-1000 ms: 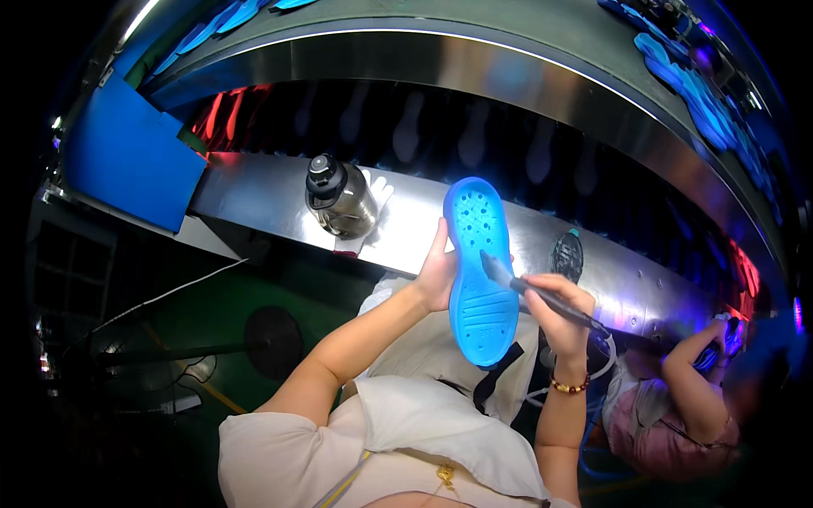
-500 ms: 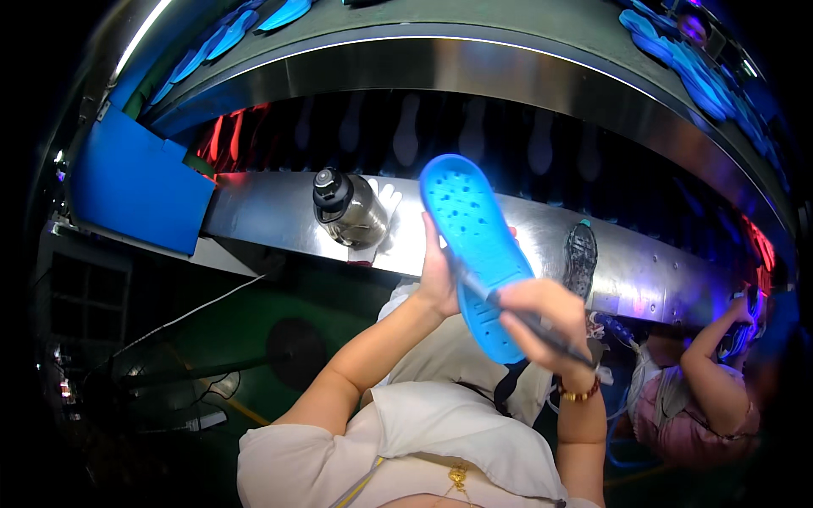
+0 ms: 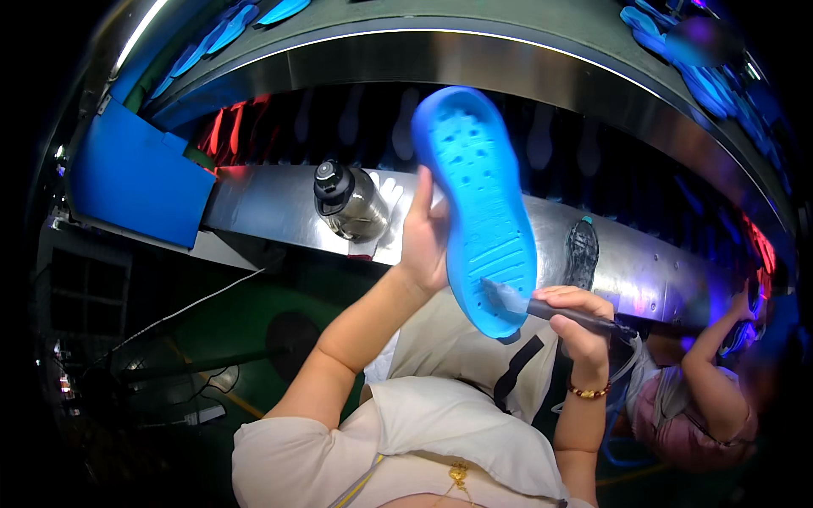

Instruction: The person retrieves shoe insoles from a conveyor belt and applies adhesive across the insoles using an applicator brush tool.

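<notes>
A bright blue shoe sole [image 3: 491, 229] is held up in front of me, its hollow side with small holes and ridges facing me. My left hand [image 3: 426, 241] grips it by the left edge, thumb along the side and the other fingers hidden behind. In my right hand [image 3: 583, 326] is a dark-handled brush [image 3: 559, 311] with a pale, flattened tip. That tip lies over the near end of the sole, among the ridges, seemingly touching it. A thin tube or cord trails from the back of the handle.
A dark drink bottle [image 3: 351, 203] stands on the metal ledge [image 3: 262, 203], beside a white glove [image 3: 389, 193]. Farther right lies a black patterned sole-shaped piece [image 3: 581, 254]. Beyond runs a green belt [image 3: 508, 19] carrying blue soles [image 3: 233, 30]. A co-worker's arm [image 3: 716, 356] is at right.
The blue sole has moved up and away from me and turned more upright. The brush has swung round from across the sole's left side, its tip now over the near end.
</notes>
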### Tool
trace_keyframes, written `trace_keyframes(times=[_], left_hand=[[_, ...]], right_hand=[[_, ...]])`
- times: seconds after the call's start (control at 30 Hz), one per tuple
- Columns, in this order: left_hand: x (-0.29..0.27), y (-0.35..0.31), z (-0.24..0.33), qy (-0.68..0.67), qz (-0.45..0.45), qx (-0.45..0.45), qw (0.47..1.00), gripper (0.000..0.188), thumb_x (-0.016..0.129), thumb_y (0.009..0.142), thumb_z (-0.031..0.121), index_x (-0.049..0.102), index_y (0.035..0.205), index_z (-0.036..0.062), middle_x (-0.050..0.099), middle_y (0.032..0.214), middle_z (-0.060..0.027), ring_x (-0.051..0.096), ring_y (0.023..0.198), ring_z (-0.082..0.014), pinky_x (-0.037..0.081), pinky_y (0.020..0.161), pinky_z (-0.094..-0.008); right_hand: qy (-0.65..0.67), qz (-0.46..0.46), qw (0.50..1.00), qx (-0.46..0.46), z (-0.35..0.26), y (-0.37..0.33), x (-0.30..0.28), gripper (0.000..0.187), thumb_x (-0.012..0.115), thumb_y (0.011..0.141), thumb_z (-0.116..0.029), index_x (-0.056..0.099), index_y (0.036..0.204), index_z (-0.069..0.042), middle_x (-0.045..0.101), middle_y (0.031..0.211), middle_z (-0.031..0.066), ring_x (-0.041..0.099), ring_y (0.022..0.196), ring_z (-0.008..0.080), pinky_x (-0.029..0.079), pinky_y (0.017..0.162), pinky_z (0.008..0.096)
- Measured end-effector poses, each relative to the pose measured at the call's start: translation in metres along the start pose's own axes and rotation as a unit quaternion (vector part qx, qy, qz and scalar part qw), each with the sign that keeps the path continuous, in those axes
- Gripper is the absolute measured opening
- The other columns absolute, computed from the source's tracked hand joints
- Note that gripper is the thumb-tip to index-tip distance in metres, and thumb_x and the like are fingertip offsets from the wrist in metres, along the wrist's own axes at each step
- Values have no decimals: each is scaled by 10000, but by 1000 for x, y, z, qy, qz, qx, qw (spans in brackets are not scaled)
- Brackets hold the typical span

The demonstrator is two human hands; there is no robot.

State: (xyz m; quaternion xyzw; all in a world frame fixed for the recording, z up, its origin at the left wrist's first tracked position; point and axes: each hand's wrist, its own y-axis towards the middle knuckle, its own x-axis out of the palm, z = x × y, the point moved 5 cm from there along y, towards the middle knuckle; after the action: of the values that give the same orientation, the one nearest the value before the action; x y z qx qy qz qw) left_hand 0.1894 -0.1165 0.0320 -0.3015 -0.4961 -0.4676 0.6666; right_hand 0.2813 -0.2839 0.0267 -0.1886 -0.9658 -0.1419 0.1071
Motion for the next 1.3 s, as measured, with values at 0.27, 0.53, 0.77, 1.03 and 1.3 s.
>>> trace_keyframes(times=[0.27, 0.53, 0.77, 1.03, 1.3], left_hand=[[-12, -14, -27, 35, -2, 17, 999, 514, 341, 918, 363, 325, 1300, 19, 486, 1209, -150, 492, 1101, -261, 393, 945, -408], [6, -4, -24, -38, -49, 11, 998, 541, 368, 899, 368, 350, 1285, -11, 487, 1214, -180, 519, 1071, -293, 393, 945, -424], [4, -6, -12, -20, -64, 8, 998, 514, 405, 883, 371, 422, 1222, -14, 537, 1142, -180, 555, 1011, -267, 434, 896, -400], [-1, -1, -10, -62, -60, -158, 984, 462, 426, 883, 303, 461, 1192, -40, 535, 1149, -193, 566, 1010, -279, 439, 900, -410], [6, -18, -13, 308, 47, -370, 875, 515, 551, 829, 329, 482, 1176, -44, 561, 1060, -179, 573, 912, -200, 469, 782, -299]], right_hand=[[-189, 31, 976, -104, -19, -7, 48, 209, 627, 683, 58, 613, 891, 44, 631, 927, 186, 619, 882, 243, 481, 790, 315], [-248, -51, 957, -144, -33, 4, 55, 199, 630, 669, 48, 625, 869, 40, 640, 893, 184, 632, 843, 261, 492, 769, 318], [-273, -116, 946, -126, -43, 16, 36, 188, 655, 653, 17, 631, 839, 20, 647, 867, 164, 639, 823, 260, 501, 753, 311], [-308, -271, 897, -164, -53, 6, 70, 198, 709, 633, -25, 635, 816, -32, 656, 829, 111, 642, 804, 232, 496, 689, 306], [-393, -311, 864, -42, -54, 6, 40, 194, 650, 695, -8, 633, 883, -49, 652, 933, 87, 642, 805, 221, 514, 681, 278]])
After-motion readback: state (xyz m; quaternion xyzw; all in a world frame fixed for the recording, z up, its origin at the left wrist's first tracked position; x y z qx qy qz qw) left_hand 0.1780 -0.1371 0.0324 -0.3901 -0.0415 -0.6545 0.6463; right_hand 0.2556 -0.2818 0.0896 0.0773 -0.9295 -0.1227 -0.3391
